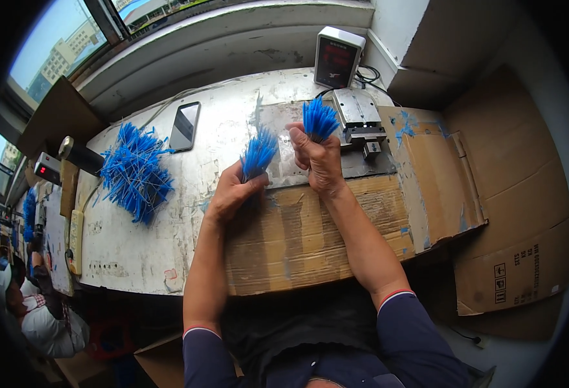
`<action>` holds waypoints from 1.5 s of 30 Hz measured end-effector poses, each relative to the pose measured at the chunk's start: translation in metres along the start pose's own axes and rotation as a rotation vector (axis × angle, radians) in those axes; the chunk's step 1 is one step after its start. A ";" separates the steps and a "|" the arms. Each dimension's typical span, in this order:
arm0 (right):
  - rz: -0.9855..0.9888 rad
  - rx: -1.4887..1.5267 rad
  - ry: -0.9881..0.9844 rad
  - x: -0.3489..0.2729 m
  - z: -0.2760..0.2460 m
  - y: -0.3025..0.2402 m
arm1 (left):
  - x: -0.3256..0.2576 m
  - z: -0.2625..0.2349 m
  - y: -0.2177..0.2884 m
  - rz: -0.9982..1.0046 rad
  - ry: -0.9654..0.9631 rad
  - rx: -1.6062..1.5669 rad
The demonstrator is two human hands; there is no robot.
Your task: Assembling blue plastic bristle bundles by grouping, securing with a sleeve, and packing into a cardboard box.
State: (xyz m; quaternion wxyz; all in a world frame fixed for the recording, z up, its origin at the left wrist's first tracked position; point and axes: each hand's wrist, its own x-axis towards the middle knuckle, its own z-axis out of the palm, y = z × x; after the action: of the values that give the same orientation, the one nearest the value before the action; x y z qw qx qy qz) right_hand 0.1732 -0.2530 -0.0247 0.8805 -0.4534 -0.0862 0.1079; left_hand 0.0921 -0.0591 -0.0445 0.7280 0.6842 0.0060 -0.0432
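Observation:
My left hand (236,193) is closed round a bundle of thin blue-tipped sticks (259,154), whose blue ends fan out above the fingers. To its right, my right hand (320,160) grips a second bundle of blue-tipped sticks (320,119), held upright and a little higher. The two bundles are apart. A loose heap of the same blue sticks (135,171) with pale thin stems lies on the worktable (213,136) at the left. Just beyond my right hand sits a metal fixture (358,116) on a metal plate.
A flat cardboard sheet (284,252) covers the table's near edge, with more cardboard (433,174) at the right. A phone (185,126), a boxy display unit (338,58), a dark cylinder (80,155) and a power strip (76,240) stand about. Another person (48,326) is at the far left.

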 end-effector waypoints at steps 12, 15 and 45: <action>0.014 -0.133 -0.100 0.002 -0.007 0.002 | -0.001 0.002 0.000 -0.028 -0.013 0.084; 0.022 -0.119 -0.132 -0.002 0.000 -0.007 | -0.001 0.001 0.000 -0.060 -0.020 0.099; -0.176 0.129 0.269 -0.002 0.003 0.003 | 0.006 -0.015 -0.015 0.189 0.298 -0.463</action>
State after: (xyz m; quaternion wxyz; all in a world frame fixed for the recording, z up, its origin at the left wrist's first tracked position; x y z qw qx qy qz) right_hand 0.1705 -0.2494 -0.0256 0.9174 -0.3971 0.0000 -0.0260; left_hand 0.0979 -0.0453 -0.0609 0.8565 0.4964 0.0588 0.1285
